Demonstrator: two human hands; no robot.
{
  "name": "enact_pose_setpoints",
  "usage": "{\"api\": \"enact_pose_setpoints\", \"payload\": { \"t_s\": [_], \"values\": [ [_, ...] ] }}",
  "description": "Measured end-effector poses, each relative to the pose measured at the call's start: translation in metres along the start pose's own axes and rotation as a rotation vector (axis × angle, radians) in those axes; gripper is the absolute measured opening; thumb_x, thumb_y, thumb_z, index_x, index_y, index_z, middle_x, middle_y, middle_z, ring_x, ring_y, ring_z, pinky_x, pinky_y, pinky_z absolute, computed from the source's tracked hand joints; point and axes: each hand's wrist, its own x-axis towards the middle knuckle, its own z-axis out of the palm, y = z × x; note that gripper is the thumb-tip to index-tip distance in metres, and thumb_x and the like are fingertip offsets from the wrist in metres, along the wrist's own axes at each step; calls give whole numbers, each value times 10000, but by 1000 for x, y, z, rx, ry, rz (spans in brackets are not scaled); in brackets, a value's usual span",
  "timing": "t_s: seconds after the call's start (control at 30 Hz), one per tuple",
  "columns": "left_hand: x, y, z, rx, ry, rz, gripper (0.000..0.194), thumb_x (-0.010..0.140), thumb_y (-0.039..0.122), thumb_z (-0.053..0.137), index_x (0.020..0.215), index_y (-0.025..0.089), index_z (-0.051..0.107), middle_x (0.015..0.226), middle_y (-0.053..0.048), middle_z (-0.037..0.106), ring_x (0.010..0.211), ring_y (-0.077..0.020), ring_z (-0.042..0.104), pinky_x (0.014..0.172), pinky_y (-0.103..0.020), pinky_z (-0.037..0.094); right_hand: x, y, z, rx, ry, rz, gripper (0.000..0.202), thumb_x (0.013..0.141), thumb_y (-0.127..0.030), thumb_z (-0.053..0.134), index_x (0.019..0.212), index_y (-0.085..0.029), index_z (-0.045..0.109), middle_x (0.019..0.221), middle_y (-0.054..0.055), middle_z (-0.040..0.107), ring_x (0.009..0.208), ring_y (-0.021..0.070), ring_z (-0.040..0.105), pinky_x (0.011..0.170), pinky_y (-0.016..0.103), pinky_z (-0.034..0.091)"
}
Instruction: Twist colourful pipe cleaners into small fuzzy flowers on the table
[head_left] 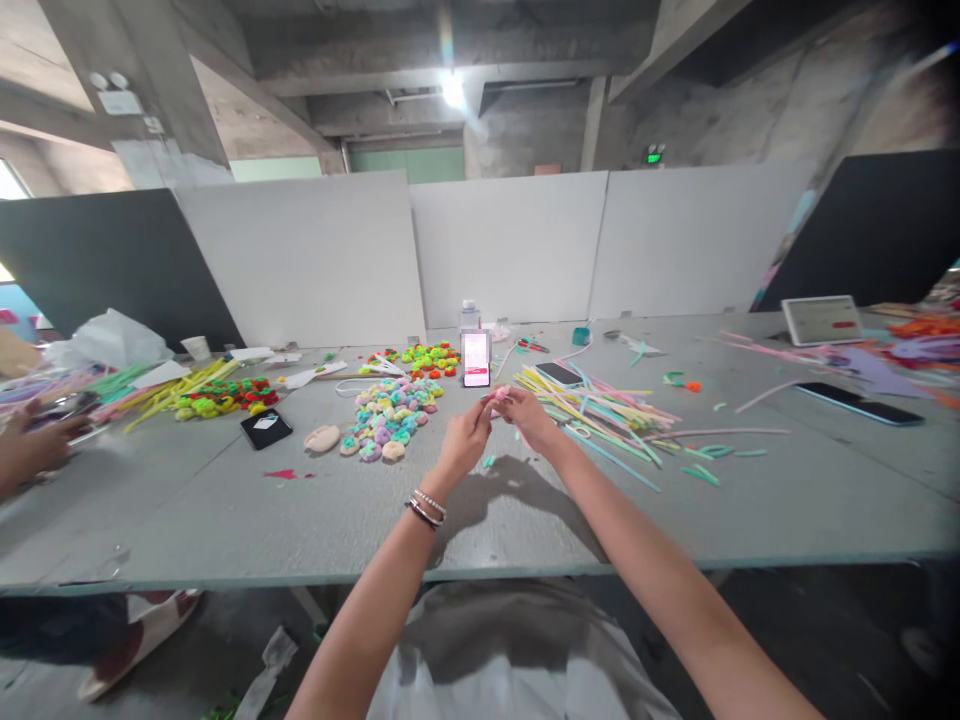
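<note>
Above the table, my left hand (466,432) and my right hand (528,416) meet with their fingertips closed on a small pink pipe cleaner piece (502,395). Its exact shape is partly hidden by the fingers. Just behind them a phone with a lit screen (476,360) stands upright against a clear bottle (469,312). To the left of my hands lies a heap of pastel pipe cleaner coils (386,415). Loose pastel pipe cleaners (607,405) are spread to the right, with a dark phone (559,374) by them.
Red, yellow and green pipe cleaner pieces (225,398) lie further left, near a black square object (266,428). A co-worker's hand (37,440) holds something metallic at the left edge. Dark phones (859,403) and a white tablet (823,320) are at right. White panels (510,250) border the table's back.
</note>
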Motion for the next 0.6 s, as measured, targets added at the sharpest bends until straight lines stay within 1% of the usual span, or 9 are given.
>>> {"api": "enact_pose_setpoints", "payload": {
  "t_s": [0.1, 0.17, 0.2, 0.27, 0.37, 0.5, 0.6],
  "values": [
    [-3, 3, -1, 278, 26, 46, 382, 969, 359, 272, 1132, 183, 569, 745, -33, 641, 639, -135, 588, 577, -221, 357, 1, 0, 1, 32, 37, -1, 399, 574, -520, 769, 618, -194, 545, 618, -24, 513, 548, 92, 389, 497, 234, 259],
    [-4, 4, -1, 368, 35, 98, 344, 969, 360, 291, 1152, 199, 535, 904, -59, 673, 761, -157, 625, 612, -228, 368, 1, 0, 2, 52, 48, -2, 414, 589, -527, 759, 594, -193, 514, 578, -36, 480, 517, 83, 361, 489, 235, 247],
    [-5, 4, -1, 386, 32, 118, 333, 969, 359, 297, 1154, 202, 524, 949, -64, 674, 798, -162, 631, 624, -230, 373, 0, 0, 2, 57, 53, -1, 418, 594, -532, 755, 592, -194, 508, 563, -41, 469, 505, 80, 353, 487, 236, 244],
    [-5, 3, 0, 397, 17, 119, 319, 973, 340, 288, 1126, 195, 528, 929, -61, 678, 796, -163, 634, 629, -234, 375, 0, 0, 3, 53, 57, 8, 428, 594, -538, 754, 589, -195, 498, 545, -44, 466, 489, 79, 347, 481, 238, 240],
    [-4, 1, 0, 393, 20, 55, 314, 975, 305, 277, 1086, 189, 547, 835, -47, 680, 727, -165, 629, 608, -241, 361, 0, 1, 4, 40, 43, 17, 413, 600, -526, 755, 608, -195, 508, 564, -36, 504, 483, 77, 341, 476, 242, 232],
    [-3, 0, -1, 399, 73, -13, 311, 969, 293, 297, 1129, 194, 544, 891, -64, 692, 767, -172, 638, 619, -240, 357, -2, 1, 3, 26, -76, -19, 307, 673, -475, 723, 718, -207, 582, 661, -27, 554, 514, 81, 349, 498, 245, 246],
    [-3, -1, -2, 414, 74, -33, 333, 970, 297, 289, 1155, 188, 544, 899, -77, 697, 779, -184, 645, 625, -248, 359, -4, 0, 3, 22, -137, -24, 269, 712, -468, 687, 756, -213, 613, 721, -18, 575, 527, 82, 343, 509, 251, 245]
  ]
}}
